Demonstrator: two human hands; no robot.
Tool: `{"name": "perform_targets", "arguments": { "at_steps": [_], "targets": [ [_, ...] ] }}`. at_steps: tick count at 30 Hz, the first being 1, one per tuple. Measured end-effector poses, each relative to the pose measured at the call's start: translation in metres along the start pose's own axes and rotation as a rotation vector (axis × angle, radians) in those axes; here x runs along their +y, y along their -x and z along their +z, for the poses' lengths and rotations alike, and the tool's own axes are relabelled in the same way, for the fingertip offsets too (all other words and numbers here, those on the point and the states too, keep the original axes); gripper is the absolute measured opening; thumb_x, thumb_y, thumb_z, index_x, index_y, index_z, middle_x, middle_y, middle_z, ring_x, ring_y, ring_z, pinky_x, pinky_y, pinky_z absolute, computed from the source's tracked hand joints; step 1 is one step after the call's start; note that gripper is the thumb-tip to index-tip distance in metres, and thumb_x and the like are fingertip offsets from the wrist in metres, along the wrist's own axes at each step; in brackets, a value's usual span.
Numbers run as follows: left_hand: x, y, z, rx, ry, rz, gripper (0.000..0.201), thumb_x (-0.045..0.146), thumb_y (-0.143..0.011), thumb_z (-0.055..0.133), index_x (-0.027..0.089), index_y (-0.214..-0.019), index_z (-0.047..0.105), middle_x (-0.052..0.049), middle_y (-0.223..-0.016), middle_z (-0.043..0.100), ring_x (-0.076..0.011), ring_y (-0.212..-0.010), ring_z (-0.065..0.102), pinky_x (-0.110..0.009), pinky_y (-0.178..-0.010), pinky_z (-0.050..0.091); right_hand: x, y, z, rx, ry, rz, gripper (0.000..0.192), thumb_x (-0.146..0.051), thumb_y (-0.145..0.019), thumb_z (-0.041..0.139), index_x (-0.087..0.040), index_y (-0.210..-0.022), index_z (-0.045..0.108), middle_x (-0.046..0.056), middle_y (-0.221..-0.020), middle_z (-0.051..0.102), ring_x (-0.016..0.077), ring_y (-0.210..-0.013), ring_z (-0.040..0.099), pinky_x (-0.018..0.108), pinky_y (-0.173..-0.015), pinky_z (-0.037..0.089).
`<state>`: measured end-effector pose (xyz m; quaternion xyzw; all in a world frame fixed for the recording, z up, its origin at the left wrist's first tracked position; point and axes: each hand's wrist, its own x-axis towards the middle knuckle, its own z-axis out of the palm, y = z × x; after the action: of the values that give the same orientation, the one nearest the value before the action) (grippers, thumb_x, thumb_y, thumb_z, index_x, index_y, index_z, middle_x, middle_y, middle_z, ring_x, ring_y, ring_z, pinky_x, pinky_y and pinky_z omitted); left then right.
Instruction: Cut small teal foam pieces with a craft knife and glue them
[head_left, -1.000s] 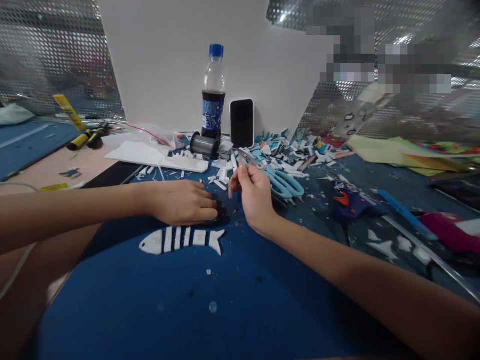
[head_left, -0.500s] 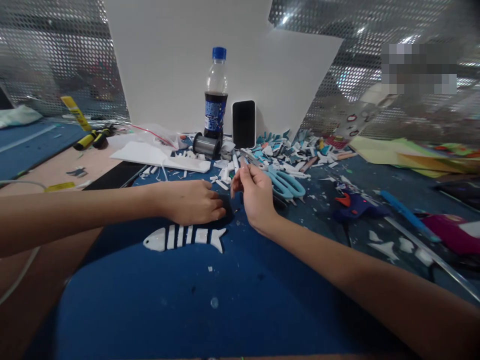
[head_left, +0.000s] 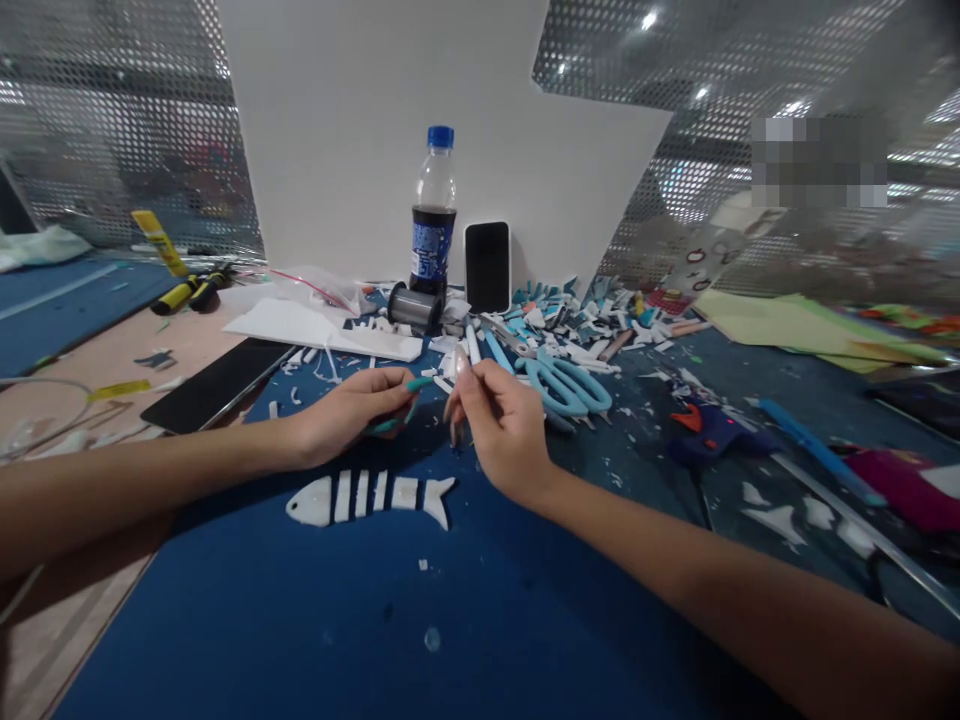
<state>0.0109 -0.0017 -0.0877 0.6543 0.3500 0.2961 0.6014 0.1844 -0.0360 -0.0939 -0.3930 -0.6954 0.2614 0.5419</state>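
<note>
My left hand (head_left: 360, 405) is closed around a teal-green object (head_left: 420, 383); its tip sticks out past the thumb and more teal shows under the fingers, but its kind is unclear. Close by, my right hand (head_left: 510, 425) is pinched, thumb against fingers; whatever lies between them is too small to make out. Just below the hands, a white fish shape (head_left: 405, 493) lies flat on the blue mat (head_left: 315, 620), split into a head with an eye hole, several upright strips and a forked tail, with narrow gaps between.
Light-blue-handled scissors (head_left: 566, 385) and a heap of white and teal scraps (head_left: 540, 320) lie beyond my right hand. Behind are a spool (head_left: 415, 306), a cola bottle (head_left: 433, 235) and a propped phone (head_left: 487, 265). A glue gun (head_left: 712, 435) is at right, a black phone (head_left: 217, 385) at left.
My left hand has lifted and turned away from the mat, with the teal-green object now showing in it. The right hand stays pinched nearby. The view has tilted up slightly.
</note>
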Motion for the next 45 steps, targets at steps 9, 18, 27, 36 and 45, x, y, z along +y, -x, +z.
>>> {"name": "perform_targets", "arguments": {
  "at_steps": [9, 18, 27, 36, 45],
  "targets": [
    [0.0, -0.001, 0.004, -0.037, 0.223, -0.074, 0.021, 0.03, -0.082, 0.051, 0.015, -0.068, 0.047, 0.004, -0.059, 0.039, -0.0067, -0.05, 0.03, -0.02, -0.047, 0.023, -0.001, -0.002, 0.001, -0.065, 0.102, -0.103, 0.029, -0.023, -0.092, 0.045, -0.019, -0.064, 0.052, -0.003, -0.052, 0.054, 0.008, -0.046, 0.054, 0.021, -0.049, 0.043],
    [-0.004, -0.002, 0.001, -0.057, 0.232, -0.052, 0.017, 0.026, -0.084, 0.048, 0.015, -0.072, 0.046, 0.003, -0.062, 0.039, -0.0068, -0.053, 0.031, -0.02, -0.05, 0.023, 0.01, -0.009, 0.002, -0.168, -0.329, 0.242, 0.028, -0.032, -0.09, 0.051, -0.017, -0.066, 0.055, -0.001, -0.055, 0.057, 0.0088, -0.047, 0.054, 0.021, -0.046, 0.042],
    [-0.005, 0.005, 0.002, -0.076, -0.02, 0.082, 0.026, 0.029, -0.091, 0.039, 0.016, -0.068, 0.043, 0.005, -0.061, 0.036, -0.0068, -0.052, 0.028, -0.022, -0.051, 0.024, 0.02, -0.024, -0.002, -0.243, -1.034, 0.663, 0.043, -0.027, -0.095, 0.041, -0.014, -0.055, 0.046, -0.005, -0.045, 0.035, 0.004, -0.039, 0.024, 0.015, -0.037, 0.019],
    [-0.008, 0.001, 0.0, 0.077, -0.402, 0.293, 0.025, 0.03, -0.094, 0.032, 0.018, -0.073, 0.041, 0.003, -0.065, 0.038, -0.0091, -0.057, 0.035, -0.023, -0.053, 0.033, 0.021, -0.024, -0.002, -0.201, -1.038, 0.69, 0.047, -0.031, -0.095, 0.042, -0.014, -0.051, 0.043, -0.005, -0.043, 0.03, 0.0056, -0.04, 0.02, 0.015, -0.037, 0.016],
    [-0.011, 0.005, 0.004, 0.481, -1.399, 0.881, 0.012, 0.007, -0.084, 0.046, 0.018, -0.085, 0.051, -0.012, -0.112, 0.046, -0.0241, -0.102, 0.037, -0.043, -0.086, 0.037, 0.017, -0.017, 0.003, -0.214, -0.781, 0.584, 0.034, -0.027, -0.087, 0.051, -0.017, -0.055, 0.045, -0.007, -0.04, 0.036, 0.0051, -0.036, 0.023, 0.019, -0.039, 0.019]
  ]
}}
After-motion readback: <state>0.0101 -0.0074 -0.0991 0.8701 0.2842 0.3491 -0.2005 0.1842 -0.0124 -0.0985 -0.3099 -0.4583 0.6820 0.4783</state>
